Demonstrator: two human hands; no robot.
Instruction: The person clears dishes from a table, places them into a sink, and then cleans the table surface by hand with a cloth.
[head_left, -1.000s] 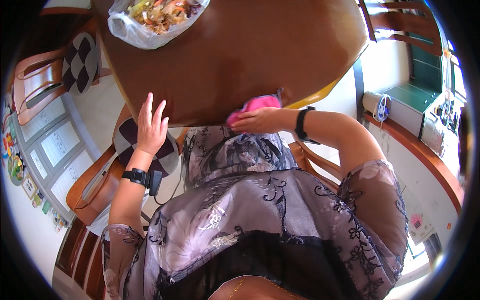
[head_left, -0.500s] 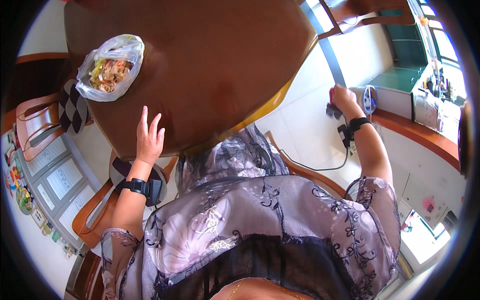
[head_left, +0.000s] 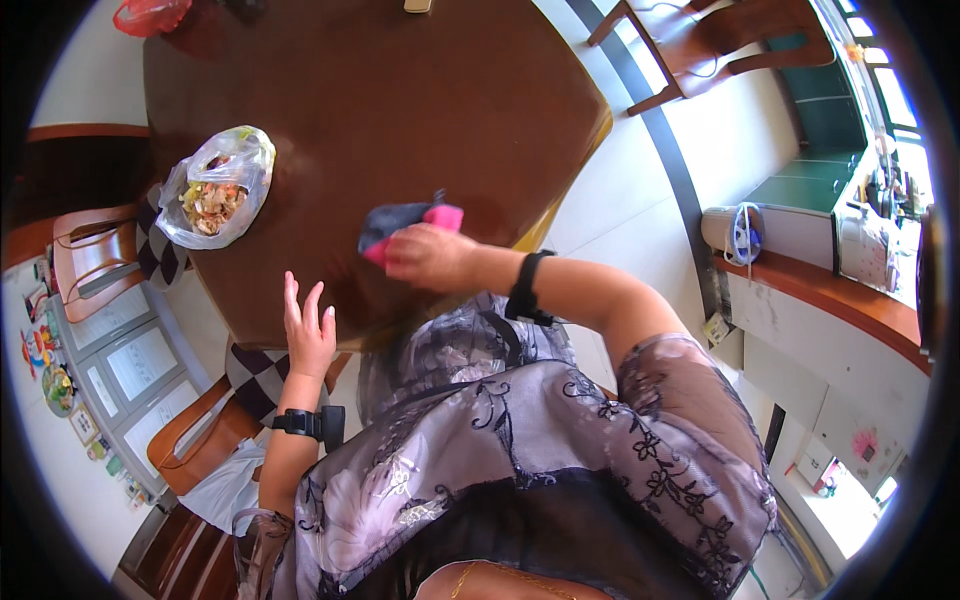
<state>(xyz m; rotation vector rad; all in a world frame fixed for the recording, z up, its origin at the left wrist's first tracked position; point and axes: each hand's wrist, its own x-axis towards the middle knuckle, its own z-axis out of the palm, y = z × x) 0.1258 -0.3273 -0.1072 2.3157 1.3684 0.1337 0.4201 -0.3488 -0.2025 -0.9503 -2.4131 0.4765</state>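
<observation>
My right hand is closed on a pink and dark grey cloth, bunched under the fingers over the front part of the brown table. The hand is slightly blurred, and I cannot tell whether the cloth presses on the tabletop. My left hand is held up at the table's near left edge, fingers stretched and apart, holding nothing. Beyond it, on the left side of the table, sits a clear plastic bag with its top open. Mixed food scraps lie inside the bag.
A red plastic bag or basket is at the far left corner, and a small tan object at the far edge. Wooden chairs with checked cushions stand on the left. Another wooden chair is at the far right, near green cabinets.
My right hand has swung in from beyond the table's right side to over its front part, bringing the cloth. The view has shifted; my left hand stays stretched open.
</observation>
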